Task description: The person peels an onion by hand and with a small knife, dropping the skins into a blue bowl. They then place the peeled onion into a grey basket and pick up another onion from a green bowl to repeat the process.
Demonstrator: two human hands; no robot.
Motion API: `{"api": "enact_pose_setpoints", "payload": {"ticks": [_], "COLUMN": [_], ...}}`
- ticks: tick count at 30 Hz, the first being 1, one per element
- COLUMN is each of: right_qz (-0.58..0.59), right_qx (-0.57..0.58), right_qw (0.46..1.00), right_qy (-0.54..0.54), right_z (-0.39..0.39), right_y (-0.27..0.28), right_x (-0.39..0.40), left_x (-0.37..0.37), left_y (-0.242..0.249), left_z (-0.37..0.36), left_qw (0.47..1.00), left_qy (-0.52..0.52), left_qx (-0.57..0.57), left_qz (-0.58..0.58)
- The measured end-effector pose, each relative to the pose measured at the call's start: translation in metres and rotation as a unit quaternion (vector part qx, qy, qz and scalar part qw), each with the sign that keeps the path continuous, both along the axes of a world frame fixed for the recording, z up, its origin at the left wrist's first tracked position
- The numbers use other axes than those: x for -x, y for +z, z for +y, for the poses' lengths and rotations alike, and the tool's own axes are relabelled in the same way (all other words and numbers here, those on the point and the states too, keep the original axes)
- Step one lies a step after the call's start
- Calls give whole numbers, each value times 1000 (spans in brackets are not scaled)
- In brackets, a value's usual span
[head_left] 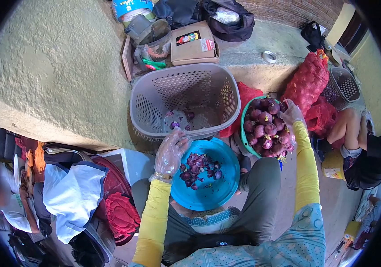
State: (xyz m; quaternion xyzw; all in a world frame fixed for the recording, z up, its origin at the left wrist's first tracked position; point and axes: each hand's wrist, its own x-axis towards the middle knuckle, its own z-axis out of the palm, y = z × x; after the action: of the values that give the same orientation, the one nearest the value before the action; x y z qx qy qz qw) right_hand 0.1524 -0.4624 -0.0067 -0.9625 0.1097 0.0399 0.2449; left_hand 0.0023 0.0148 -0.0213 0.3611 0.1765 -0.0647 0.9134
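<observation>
My left hand, in a clear plastic glove, hovers between the blue basin's upper left rim and the grey basket. Its fingers are curled together, and what they hold, if anything, is hidden. Dark purple onion skins and scraps lie inside the basin. My right hand, also gloved, rests at the upper right edge of a heap of red onions in a green tub. Its fingers bend around an onion there, partly covering it. A few purple pieces sit on the basket's floor.
A full red mesh sack leans behind the tub. On the ledge are a cardboard box, bags and a tape roll. Another person's leg is at right. A white cloth lies at left.
</observation>
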Motion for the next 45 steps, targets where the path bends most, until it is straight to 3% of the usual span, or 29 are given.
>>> {"api": "enact_pose_setpoints", "payload": {"ticks": [2,10,13,15,16,17,18,19,20,21,23,25,28,33,36,41,45], "right_qz": [-30,-42,-112,-149,-98,-48,-8,23,56,64,102,67,57,39,24,-52,-57], "right_qx": [11,-179,-153,-126,-278,-314,-425,-357,-499,-456,-541,-544,-557,-559,-623,-564,-538], "right_qw": [999,983,981,963,944,942,893,911,837,856,795,799,787,793,760,806,823], "right_qy": [2,-12,28,184,148,106,144,205,216,235,254,249,259,241,184,173,171], "right_z": [0,-16,0,30,72,93,131,157,178,200,235,254,265,263,266,272,275], "right_y": [-2,15,30,42,61,53,77,86,72,79,63,53,49,39,31,8,20], "right_x": [5,10,21,33,53,63,84,90,99,109,120,123,122,122,125,118,120], "left_x": [0,0,0,1,0,0,1,2,4,6,10,8,9,8,8,10,13], "left_y": [1,3,9,11,10,10,12,16,22,32,37,38,38,22,22,16,21], "left_z": [0,0,-4,-7,-8,-9,-11,-13,-15,-17,-23,-21,-9,-16,-26,-29,-33], "left_qw": [1000,1000,1000,1000,999,996,996,991,983,974,969,967,973,980,981,992,995], "left_qy": [-5,6,2,-2,-34,-65,-65,-115,-165,-212,-233,-234,-217,-175,-150,-85,-64], "left_qx": [-3,3,-12,-23,-34,-46,-45,-29,-14,-14,17,68,-6,3,65,46,33], "left_qz": [5,4,-3,-9,-25,-42,-43,-62,-80,-84,-77,-72,-84,-96,-106,-85,-68]}}
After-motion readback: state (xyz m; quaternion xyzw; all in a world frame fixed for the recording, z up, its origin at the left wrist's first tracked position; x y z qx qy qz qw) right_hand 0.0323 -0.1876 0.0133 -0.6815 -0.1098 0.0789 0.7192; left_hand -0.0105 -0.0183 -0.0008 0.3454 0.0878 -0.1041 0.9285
